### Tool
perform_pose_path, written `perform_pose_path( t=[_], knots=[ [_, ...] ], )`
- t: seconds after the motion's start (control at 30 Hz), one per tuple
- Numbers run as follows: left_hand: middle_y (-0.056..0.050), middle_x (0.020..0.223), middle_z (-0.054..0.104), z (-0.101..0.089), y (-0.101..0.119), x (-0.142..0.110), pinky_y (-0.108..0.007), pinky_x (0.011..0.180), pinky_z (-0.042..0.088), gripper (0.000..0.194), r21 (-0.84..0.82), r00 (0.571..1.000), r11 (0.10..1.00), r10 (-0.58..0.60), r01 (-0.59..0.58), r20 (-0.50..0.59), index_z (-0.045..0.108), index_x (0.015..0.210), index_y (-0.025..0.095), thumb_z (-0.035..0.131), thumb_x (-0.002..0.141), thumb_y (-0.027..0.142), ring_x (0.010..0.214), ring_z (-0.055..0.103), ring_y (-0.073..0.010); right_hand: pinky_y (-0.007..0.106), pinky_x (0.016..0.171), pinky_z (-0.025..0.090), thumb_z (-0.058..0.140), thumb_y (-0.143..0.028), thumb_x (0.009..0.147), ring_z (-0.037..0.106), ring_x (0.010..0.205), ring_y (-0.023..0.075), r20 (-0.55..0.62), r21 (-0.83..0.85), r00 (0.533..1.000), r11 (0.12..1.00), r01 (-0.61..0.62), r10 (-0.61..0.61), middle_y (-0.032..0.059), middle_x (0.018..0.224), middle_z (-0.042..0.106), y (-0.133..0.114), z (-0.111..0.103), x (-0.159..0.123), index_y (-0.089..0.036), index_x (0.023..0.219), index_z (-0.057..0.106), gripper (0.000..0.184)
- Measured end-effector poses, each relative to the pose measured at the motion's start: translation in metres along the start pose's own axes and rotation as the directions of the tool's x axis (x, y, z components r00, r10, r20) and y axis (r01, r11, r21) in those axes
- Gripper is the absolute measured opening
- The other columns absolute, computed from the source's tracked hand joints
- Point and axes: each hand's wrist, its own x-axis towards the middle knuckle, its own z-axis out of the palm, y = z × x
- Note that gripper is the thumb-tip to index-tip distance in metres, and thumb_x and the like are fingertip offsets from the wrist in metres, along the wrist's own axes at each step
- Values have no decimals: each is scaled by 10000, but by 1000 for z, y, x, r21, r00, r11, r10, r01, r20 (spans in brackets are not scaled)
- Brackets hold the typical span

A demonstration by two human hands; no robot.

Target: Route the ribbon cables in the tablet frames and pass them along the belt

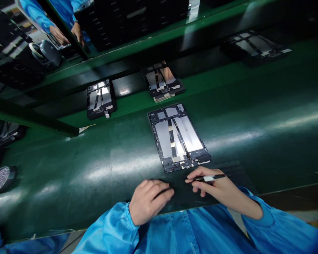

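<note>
An open tablet housing (178, 137) lies on the green conveyor belt (241, 116) straight ahead, showing silver panels, black strips and a dark frame. My right hand (210, 183) pinches a pair of black tweezers (209, 178) with a white band, its fingertips just below the housing's near right corner. My left hand (149, 201) rests on the belt with curled fingers, close to the housing's near edge. It seems to hold nothing, though the fingers hide part of the belt.
Further tablet housings (101, 98) (163, 81) (255, 47) lie farther along the green surfaces. At the top left, a co-worker's hands (67, 33) in blue sleeves appear beside dark stacked trays (132, 21). A round metal-mesh disc (0, 180) sits at the left.
</note>
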Motion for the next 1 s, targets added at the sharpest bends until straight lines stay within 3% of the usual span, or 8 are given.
perform_pose_path(
  t=[0.13,0.27,0.4,0.53,0.67,0.8,0.87,1.0],
  knots=[
    [-33,1188,648,1,16,-6,-299,763,429,252,33,987,992,115,-119,112,664,1177,229,535,966,185,1029,566,-188,209,518,495,580,-375,929,621,552,118,61,-143,998,990,2,7,22,701,659,0,4,-5,-156,906,676,240],
    [-40,1209,631,7,21,-6,-310,779,414,266,69,986,992,91,-102,140,663,1199,252,536,971,201,1047,545,-191,221,510,421,596,-325,921,601,573,114,35,-321,996,943,88,-82,1,726,654,-7,7,0,-173,845,640,175],
    [-36,1175,636,10,21,-2,-309,771,400,257,70,990,993,87,-95,111,670,1191,256,548,969,214,1035,538,-187,233,572,428,614,-316,907,604,619,127,63,-379,991,915,137,-122,0,708,634,-9,10,4,-172,805,594,178],
    [-28,1155,640,12,25,-1,-307,761,395,243,61,992,995,79,-85,100,680,1173,261,571,959,223,1019,536,-184,248,616,458,604,-331,907,626,667,149,88,-332,994,939,93,-68,16,703,627,-5,9,3,-169,781,583,207],
    [-24,1196,631,15,28,-2,-309,780,404,234,35,994,998,56,-60,90,681,1161,273,583,953,230,1025,536,-186,234,556,491,594,-392,897,625,593,136,64,-63,998,998,-21,25,25,698,626,-9,-6,6,-166,784,567,255],
    [-42,1149,647,13,18,9,-292,751,416,243,-6,1000,1000,-4,5,26,654,1182,214,577,952,196,985,555,-175,217,554,490,600,-402,878,597,563,112,-63,-128,994,989,76,-84,16,668,603,-31,-31,30,-164,769,562,265],
    [-54,1131,655,13,8,17,-293,757,423,248,29,999,999,-46,46,-24,634,1190,181,581,947,177,968,562,-173,218,529,494,616,-425,859,600,549,116,1,-126,997,990,70,-71,24,674,631,-42,-39,49,-165,773,548,283],
    [-35,1114,667,17,-10,25,-297,804,428,231,137,993,987,-66,79,-103,622,1150,168,626,919,155,959,556,-168,233,481,522,635,-427,822,678,625,183,162,-105,984,993,-55,72,55,673,675,-47,-37,82,-163,809,531,285]
  ],
)
